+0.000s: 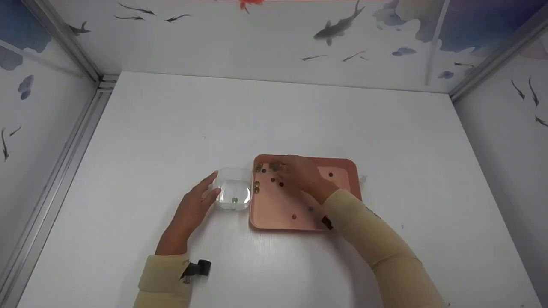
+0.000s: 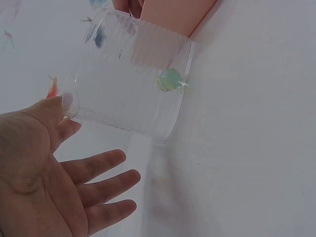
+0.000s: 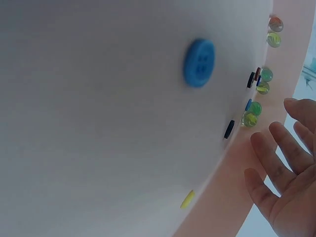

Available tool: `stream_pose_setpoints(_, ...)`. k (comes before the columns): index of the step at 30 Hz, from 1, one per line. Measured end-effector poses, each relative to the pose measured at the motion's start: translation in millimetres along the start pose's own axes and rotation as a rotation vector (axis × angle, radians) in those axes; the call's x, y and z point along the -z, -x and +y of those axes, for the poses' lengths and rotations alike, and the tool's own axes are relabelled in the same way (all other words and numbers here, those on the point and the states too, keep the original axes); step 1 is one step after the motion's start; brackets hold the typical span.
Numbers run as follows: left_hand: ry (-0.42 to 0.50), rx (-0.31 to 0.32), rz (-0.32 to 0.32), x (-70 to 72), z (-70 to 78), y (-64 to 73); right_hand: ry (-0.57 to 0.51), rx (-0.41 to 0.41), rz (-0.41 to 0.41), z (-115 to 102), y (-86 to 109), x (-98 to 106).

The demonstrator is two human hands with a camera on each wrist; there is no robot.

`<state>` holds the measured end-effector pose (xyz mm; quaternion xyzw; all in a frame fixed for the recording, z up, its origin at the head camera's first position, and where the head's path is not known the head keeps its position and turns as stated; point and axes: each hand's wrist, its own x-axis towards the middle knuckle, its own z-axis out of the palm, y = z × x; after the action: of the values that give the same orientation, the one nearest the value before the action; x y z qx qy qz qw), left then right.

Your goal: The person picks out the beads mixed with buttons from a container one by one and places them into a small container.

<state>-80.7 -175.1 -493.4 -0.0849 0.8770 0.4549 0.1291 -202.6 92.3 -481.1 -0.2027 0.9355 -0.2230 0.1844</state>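
My left hand [image 1: 192,209] touches the left side of a clear plastic box [image 1: 233,175] with its thumb and index finger. In the left wrist view the other fingers [image 2: 106,190] are spread and hold nothing. One greenish marble [image 2: 170,79] lies inside the box. My right hand [image 1: 297,171] is over the far left part of a pink tray [image 1: 274,220]. Its fingers are loosely bent near a pair of green and yellow marbles [image 3: 250,119], with nothing visibly held. More marbles [image 1: 257,187] lie along the tray's left edge.
Several buttons are scattered in the tray, among them a blue button [image 3: 199,63], a yellow button [image 3: 187,199] and a red button [image 1: 294,217]. The box stands against the tray's left side on a white table [image 1: 171,115]. Patterned panels [image 1: 265,47] enclose the table.
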Motion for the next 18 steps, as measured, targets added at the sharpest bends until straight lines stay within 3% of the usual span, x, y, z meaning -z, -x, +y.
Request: stream_pose_setpoints(18, 0.013, -0.01, 0.003, 0.1, -0.5, 0.8, 0.031, -0.052, 0.04, -5.8, -4.9, -8.6)
